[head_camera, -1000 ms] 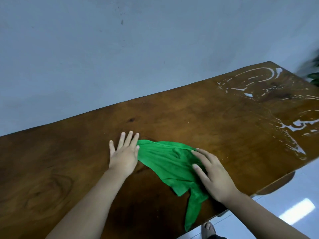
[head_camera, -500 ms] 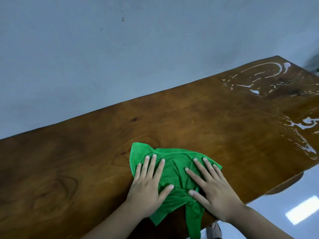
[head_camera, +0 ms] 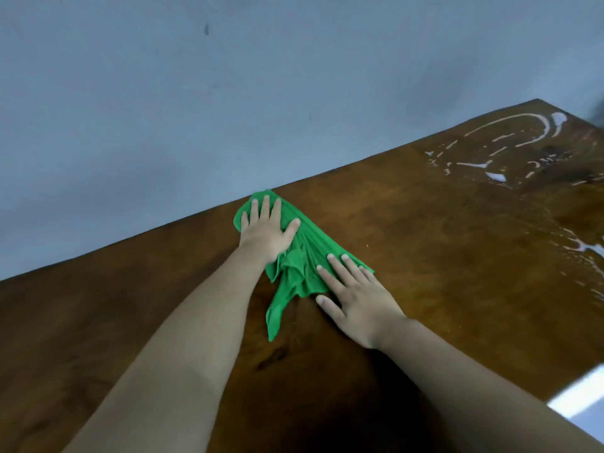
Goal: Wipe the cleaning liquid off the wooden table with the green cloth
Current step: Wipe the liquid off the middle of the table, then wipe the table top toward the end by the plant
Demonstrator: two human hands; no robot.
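The green cloth [head_camera: 305, 256] lies stretched and rumpled on the brown wooden table [head_camera: 441, 256], reaching the far edge by the wall. My left hand [head_camera: 266, 232] presses flat on its far end, fingers spread. My right hand [head_camera: 356, 297] lies flat on the near right part of the cloth, fingertips on the fabric and palm on the wood. A narrow tail of cloth trails toward me between my arms. White streaks of cleaning liquid [head_camera: 510, 152] cover the far right corner of the table, and more liquid [head_camera: 585, 248] sits at the right edge.
A plain blue-grey wall [head_camera: 228, 93] stands right behind the table's far edge. At the lower right, the table's near edge meets pale floor [head_camera: 581, 392] with a bright reflection.
Both hands have pushed the cloth away from me, from the near edge to the far edge by the wall. The left hand went from beside the cloth onto it.
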